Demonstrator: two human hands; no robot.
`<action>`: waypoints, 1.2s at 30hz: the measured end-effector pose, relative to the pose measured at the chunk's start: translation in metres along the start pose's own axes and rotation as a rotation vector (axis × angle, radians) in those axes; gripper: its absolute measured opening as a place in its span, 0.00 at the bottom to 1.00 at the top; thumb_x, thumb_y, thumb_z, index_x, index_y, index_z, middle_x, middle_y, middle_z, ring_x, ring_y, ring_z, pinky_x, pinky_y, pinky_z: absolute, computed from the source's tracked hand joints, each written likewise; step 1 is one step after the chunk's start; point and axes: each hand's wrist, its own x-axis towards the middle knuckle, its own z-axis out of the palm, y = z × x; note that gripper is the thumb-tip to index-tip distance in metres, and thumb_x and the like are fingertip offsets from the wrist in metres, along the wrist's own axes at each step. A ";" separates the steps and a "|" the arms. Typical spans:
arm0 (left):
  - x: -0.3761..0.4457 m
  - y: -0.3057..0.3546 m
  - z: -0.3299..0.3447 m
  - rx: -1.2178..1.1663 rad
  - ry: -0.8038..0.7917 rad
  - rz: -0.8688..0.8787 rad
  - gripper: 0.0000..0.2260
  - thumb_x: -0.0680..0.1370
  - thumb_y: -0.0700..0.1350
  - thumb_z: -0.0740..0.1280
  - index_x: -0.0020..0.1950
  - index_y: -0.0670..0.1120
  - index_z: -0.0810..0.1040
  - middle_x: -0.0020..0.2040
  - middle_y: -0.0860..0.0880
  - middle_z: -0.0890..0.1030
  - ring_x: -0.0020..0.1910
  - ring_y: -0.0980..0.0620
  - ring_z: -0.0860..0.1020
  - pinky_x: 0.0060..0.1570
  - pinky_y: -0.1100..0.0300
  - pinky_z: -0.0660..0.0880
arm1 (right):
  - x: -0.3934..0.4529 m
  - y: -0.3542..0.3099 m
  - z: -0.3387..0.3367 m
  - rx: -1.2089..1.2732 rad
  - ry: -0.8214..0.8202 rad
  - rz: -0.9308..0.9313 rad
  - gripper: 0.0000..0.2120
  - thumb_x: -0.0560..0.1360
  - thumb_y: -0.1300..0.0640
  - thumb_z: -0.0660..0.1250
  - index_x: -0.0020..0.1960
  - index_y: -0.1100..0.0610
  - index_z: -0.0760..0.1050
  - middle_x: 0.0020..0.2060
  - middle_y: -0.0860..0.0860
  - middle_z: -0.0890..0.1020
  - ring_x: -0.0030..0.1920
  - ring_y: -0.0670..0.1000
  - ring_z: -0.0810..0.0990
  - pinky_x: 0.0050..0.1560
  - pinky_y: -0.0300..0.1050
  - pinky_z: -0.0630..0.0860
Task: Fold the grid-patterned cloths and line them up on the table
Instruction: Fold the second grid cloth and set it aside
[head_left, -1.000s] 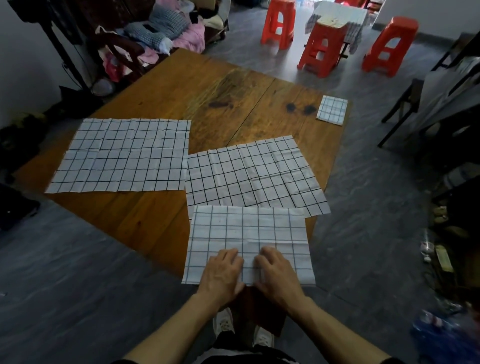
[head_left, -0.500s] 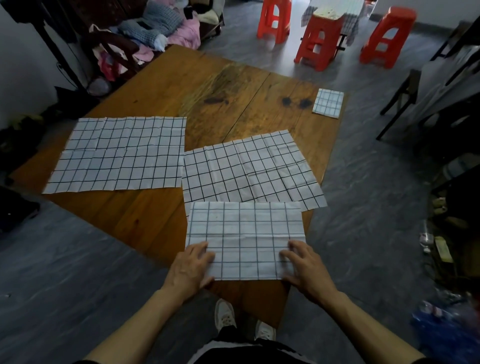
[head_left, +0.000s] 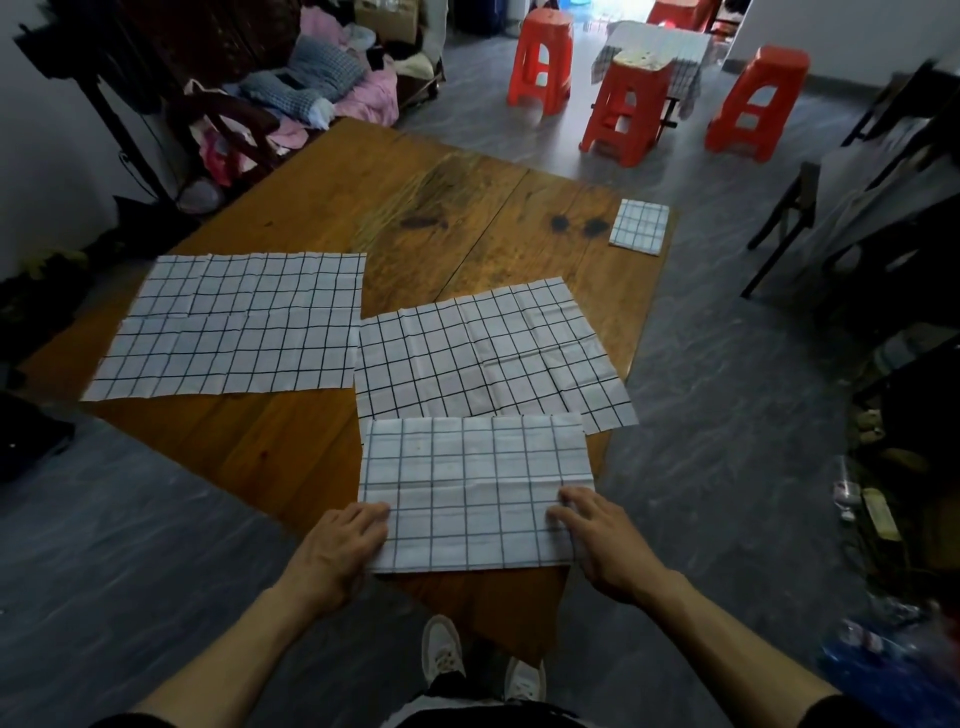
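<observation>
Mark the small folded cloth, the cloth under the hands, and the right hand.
small folded cloth (head_left: 639, 227), head view, centre of its top face
cloth under the hands (head_left: 475, 483), head view, middle of the fabric
right hand (head_left: 605, 540), head view, back of the hand

Four grid cloths (head_left: 475, 488), three stools (head_left: 626, 104)

White cloth with a thin dark grid, that's the half-folded cloth (head_left: 475, 483) nearest the camera, its lines looking a touch fainter. Same white-and-black check on the middle cloth (head_left: 488, 351) and the left cloth (head_left: 234, 325), bold lines there. Small folded cloth (head_left: 639, 227) at the far corner, white with a dark grid too. The desk (head_left: 441, 208) glows warm orange-brown, streaked grain, two dark blotches. Bright red stools (head_left: 626, 106) behind, grey marbled floor (head_left: 727, 415), white shoes (head_left: 441, 649) below.
</observation>
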 end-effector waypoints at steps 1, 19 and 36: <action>-0.002 0.000 -0.001 -0.007 0.016 0.006 0.26 0.61 0.49 0.80 0.55 0.52 0.77 0.63 0.48 0.78 0.58 0.48 0.78 0.49 0.56 0.79 | 0.002 0.000 -0.001 -0.007 -0.006 0.003 0.28 0.77 0.56 0.65 0.75 0.45 0.60 0.77 0.48 0.55 0.77 0.52 0.53 0.76 0.49 0.54; 0.010 0.050 -0.071 -0.361 0.376 -0.176 0.09 0.69 0.40 0.71 0.42 0.52 0.73 0.37 0.55 0.76 0.36 0.58 0.73 0.38 0.68 0.68 | 0.024 -0.081 -0.052 0.253 0.046 -0.174 0.30 0.74 0.36 0.66 0.72 0.46 0.67 0.70 0.46 0.68 0.70 0.48 0.64 0.71 0.48 0.65; 0.033 -0.027 -0.159 -0.484 0.328 -0.112 0.15 0.71 0.47 0.76 0.53 0.52 0.75 0.49 0.57 0.77 0.50 0.58 0.76 0.51 0.62 0.75 | 0.059 -0.151 -0.142 0.327 0.557 -0.192 0.03 0.76 0.57 0.70 0.45 0.55 0.81 0.40 0.46 0.79 0.38 0.43 0.76 0.36 0.39 0.75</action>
